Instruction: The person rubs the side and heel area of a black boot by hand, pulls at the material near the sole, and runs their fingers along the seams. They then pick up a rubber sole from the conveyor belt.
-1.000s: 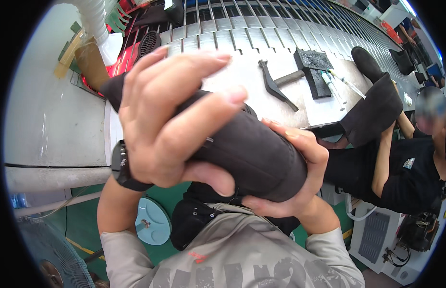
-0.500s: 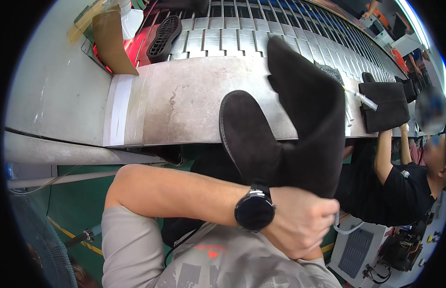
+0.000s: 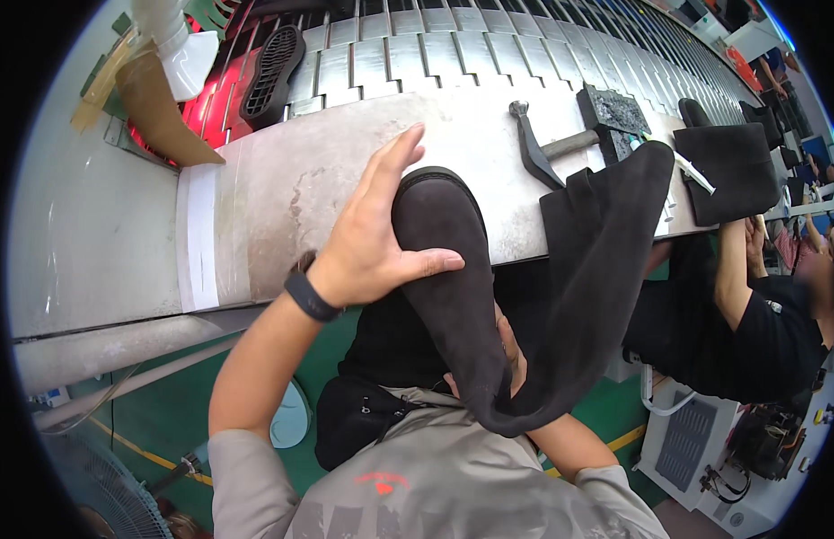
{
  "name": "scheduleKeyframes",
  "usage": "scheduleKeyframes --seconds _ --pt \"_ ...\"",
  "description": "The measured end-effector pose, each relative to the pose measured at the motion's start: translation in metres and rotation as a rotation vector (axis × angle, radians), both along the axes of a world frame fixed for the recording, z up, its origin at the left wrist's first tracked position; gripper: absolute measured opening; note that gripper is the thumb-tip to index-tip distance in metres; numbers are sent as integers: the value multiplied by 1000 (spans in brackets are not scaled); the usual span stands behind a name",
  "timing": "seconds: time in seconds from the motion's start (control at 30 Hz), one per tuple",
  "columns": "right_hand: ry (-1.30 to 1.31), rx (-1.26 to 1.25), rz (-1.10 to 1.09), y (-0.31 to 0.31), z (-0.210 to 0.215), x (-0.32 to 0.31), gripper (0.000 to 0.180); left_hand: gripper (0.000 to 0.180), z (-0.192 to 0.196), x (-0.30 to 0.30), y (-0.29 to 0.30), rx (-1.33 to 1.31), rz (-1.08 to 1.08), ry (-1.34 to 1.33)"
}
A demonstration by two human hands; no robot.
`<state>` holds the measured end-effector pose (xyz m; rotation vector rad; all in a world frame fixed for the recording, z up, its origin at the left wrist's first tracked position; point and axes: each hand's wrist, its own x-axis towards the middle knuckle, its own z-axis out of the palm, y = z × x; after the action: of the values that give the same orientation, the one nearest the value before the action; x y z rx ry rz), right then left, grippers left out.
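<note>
Boot [image 3: 574,332] is held in front of the torso, toe out over the bench [image 3: 255,225] edge, heel close to the shirt [image 3: 417,476]. Key relation: foot's long axis is run from heel up and slightly left to toe; shaft is bent back at the heel and angled up and right, so a V is formed. Toe is found just right of the left grip [image 3: 358,247], so that end is nearest to the left. Left grip is spread: thumb is laid across the top of the forefoot, fingers are stretched out past the toe's left side, not wrapped. Right grip [image 3: 512,350] is closed on the boot at the ankle, from beneath; fingers are seen on the shaft side, one fingertip at the foot's left edge, rest is hidden. Sole is turned mostly away; only its rim is seen at the toe. Beyond the shaft, hammer [image 3: 529,148] is laid on the bench, handle end at the black block [image 3: 614,112], syringe [image 3: 695,172] near that. Outsole [image 3: 273,79] is set on the conveyor [image 3: 435,63], well left. At far right, a second boot [image 3: 727,175] is handled by a co-worker [image 3: 740,332].
</note>
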<state>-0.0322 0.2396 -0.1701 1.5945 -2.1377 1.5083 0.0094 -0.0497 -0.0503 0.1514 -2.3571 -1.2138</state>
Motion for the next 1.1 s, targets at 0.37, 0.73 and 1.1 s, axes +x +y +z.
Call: scheduleKeyframes --seconds 0.37,0.73,1.1 --pt "-204 -127 -39 -20 29 0 104 68 2 -33 -19 104 -310 30" --pt "-207 -67 46 -13 44 2 111 63 -2 -32 -15 379 -148 -110" --pt "-95 100 107 7 24 -2 114 96 -9 -14 7 690 32 -17"
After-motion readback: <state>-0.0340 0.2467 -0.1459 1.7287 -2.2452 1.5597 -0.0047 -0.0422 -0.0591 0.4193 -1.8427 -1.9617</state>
